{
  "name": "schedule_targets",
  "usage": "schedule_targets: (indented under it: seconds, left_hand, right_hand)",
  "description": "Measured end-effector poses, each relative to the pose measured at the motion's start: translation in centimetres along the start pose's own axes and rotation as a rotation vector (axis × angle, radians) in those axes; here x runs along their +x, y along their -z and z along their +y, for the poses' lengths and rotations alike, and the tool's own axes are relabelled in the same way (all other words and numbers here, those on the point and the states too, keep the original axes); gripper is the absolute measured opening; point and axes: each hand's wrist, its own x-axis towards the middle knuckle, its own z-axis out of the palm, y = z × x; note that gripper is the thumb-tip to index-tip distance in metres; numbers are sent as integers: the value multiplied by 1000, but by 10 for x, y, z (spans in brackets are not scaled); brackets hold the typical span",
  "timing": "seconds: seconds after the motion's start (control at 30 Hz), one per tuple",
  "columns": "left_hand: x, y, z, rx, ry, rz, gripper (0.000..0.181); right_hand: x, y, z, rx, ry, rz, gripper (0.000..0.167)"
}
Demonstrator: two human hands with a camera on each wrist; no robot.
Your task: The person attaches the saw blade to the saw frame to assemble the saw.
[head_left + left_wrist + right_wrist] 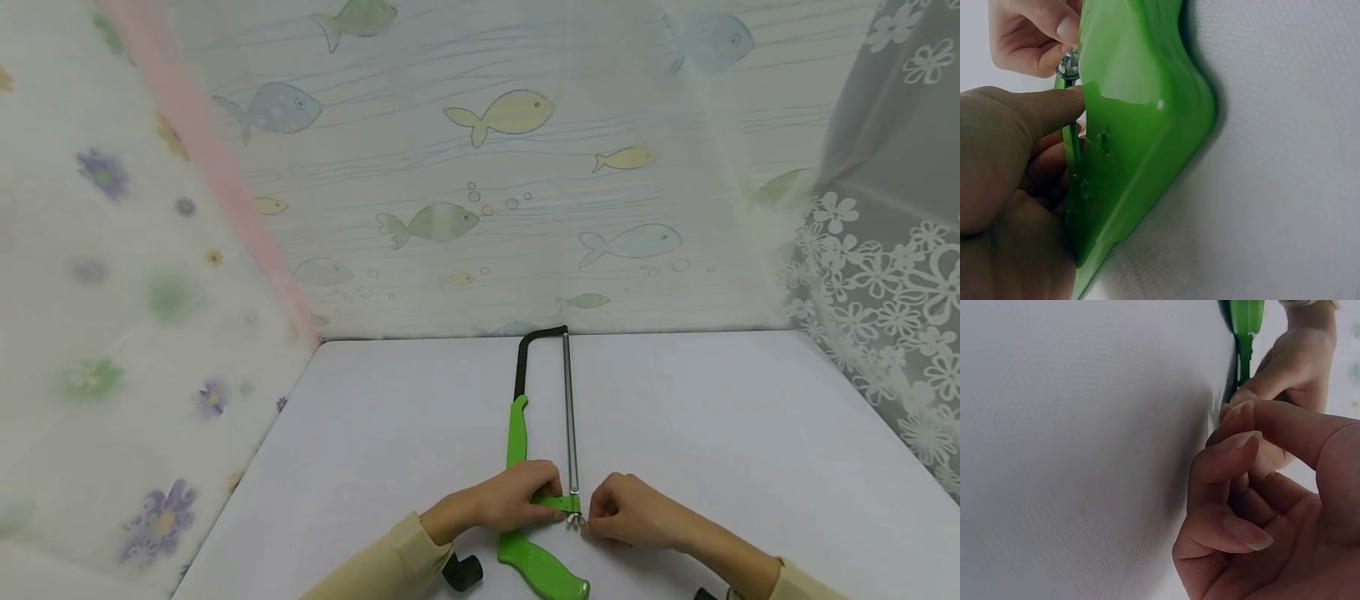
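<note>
A hacksaw [518, 429] with a green handle, black frame and thin silver blade lies on the white table, blade side to the right. My left hand [517, 497] reaches over the handle and pinches the green bracket [561, 503] at the blade's near end between thumb and fingers. Just below that bracket sits a silver wing nut [574, 520]. My right hand [637, 512] has curled fingers, and its thumb and fingertip meet at the wing nut, also seen in the left wrist view. In the right wrist view the fingertips hide the nut.
The white tabletop [390, 417] runs back to a fish-patterned curtain [480, 183]. Flowered sheeting [150, 375] hangs on the left, and a lace-patterned curtain [885, 292] on the right. A black wrist device [462, 573] shows beneath the left sleeve.
</note>
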Motion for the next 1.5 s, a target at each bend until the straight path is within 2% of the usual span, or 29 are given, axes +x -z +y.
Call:
schedule_targets:
  seconds: [0.3,0.7,1.0,1.27,1.5]
  left_hand:
    - [0,1,0,7,-10,6,13]
    - [-1,0,1,3,-19,2,11]
    - [-1,1,1,-6,-12,-5,11]
    - [-1,0,1,-10,-9,4,12]
    - [-1,0,2,6,-3,4,13]
  right_hand:
    - [1,-4,-6,16,-7,-11,17]
    - [7,-10,-5,40,-22,-19,43]
    - [7,-11,-7,31,-41,-7,41]
    - [4,-6,-8,-47,-40,40,36]
    - [0,2,-5,-21,-43,29,28]
